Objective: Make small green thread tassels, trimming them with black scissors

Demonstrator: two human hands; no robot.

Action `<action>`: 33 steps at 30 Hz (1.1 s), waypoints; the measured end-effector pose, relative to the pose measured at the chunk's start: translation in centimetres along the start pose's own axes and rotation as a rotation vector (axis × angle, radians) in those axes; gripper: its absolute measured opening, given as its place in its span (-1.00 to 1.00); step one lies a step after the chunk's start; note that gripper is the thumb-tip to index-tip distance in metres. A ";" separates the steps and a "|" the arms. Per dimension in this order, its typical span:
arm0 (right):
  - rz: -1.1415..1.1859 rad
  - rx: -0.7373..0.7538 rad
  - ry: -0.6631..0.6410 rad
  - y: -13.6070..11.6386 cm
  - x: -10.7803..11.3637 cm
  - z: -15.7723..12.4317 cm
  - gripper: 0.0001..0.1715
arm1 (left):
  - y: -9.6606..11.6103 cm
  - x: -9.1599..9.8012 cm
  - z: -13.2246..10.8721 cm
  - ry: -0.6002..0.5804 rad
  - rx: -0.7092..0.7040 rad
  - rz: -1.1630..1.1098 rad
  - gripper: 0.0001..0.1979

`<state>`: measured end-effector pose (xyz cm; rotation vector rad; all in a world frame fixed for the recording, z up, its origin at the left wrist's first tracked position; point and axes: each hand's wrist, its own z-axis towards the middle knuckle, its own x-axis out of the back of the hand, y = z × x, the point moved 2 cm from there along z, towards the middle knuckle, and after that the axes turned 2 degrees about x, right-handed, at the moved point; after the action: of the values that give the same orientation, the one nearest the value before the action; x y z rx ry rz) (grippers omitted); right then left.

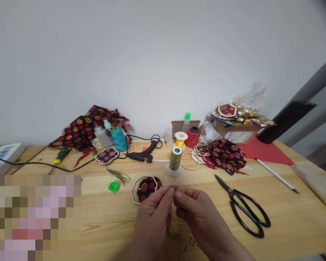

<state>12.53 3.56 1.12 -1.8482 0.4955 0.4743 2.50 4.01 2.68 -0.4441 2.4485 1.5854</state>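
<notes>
Fingers of the left hand (154, 214) and right hand (202, 214) are pinched narrow, tips meeting above the surface (105, 224); whatever fine thing they grip, I cannot make out. Just ahead stands the olive thread spool (176, 159), blocking the way straight forward. A polygonal frame (132, 194) lies beyond the left hand, partly hidden by it, patterned fabric (145, 188) showing inside its rim. Bare wood opens leftward, toward the green cap (113, 186), and rightward as far as the black-handled scissors (232, 193). Past those, a white pencil (277, 176) lies near the slanting side edge. Toward the wall (152, 65), a glue gun (143, 154), red spool (192, 137) and cardboard box (240, 136) crowd together.
</notes>
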 end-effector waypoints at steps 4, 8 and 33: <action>-0.009 0.001 0.012 -0.1 -0.2 0.0 -0.77 | -0.1 0.1 0.0 0.004 0.009 0.014 -0.74; -0.011 0.019 0.034 0.0 0.0 0.0 -0.78 | -0.4 0.3 0.1 -0.005 0.019 0.003 -0.72; -0.919 0.901 0.188 -1.5 0.7 -1.1 -0.63 | -1.7 0.2 0.1 -0.110 0.240 -0.206 -0.65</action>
<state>14.05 2.92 2.19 -1.0540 -0.0741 -0.4934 2.89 3.43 1.12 -0.5322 2.3829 1.1867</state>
